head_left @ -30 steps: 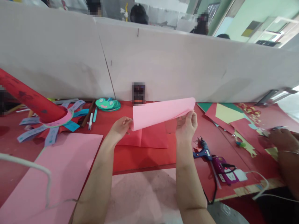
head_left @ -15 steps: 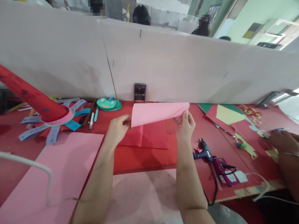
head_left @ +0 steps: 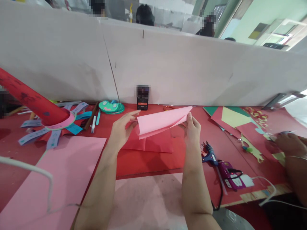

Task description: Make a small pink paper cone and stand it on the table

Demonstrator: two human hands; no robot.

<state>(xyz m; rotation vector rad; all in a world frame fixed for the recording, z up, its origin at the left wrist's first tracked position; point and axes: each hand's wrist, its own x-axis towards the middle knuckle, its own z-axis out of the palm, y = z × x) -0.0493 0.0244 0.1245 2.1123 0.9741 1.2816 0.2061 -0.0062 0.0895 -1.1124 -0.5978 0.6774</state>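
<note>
A pink paper sheet (head_left: 160,121), rolled into a loose cone, is held up above the table. Its narrow end points right, pinched between the thumb and fingers of my right hand (head_left: 192,129). At the wide left end, my left hand (head_left: 122,129) has its fingers apart, close against the paper's edge; whether the fingertips touch it is hard to see. A lower layer of the roll hangs loose along the bottom. Beneath it lies a folded red paper (head_left: 153,143) on the red table.
A red cone with paper strips (head_left: 55,115) and a large pink sheet (head_left: 57,172) are at left. Green frog-face cutouts (head_left: 111,107) and a phone (head_left: 142,99) stand behind. A blue glue gun (head_left: 209,155), a purple box (head_left: 229,174) and another person's hand (head_left: 291,143) are at right.
My left fingers have spread from their pinch on the roll's left end. The roll has tilted, its left end lower, and its bottom layer has come loose. My right hand keeps its hold.
</note>
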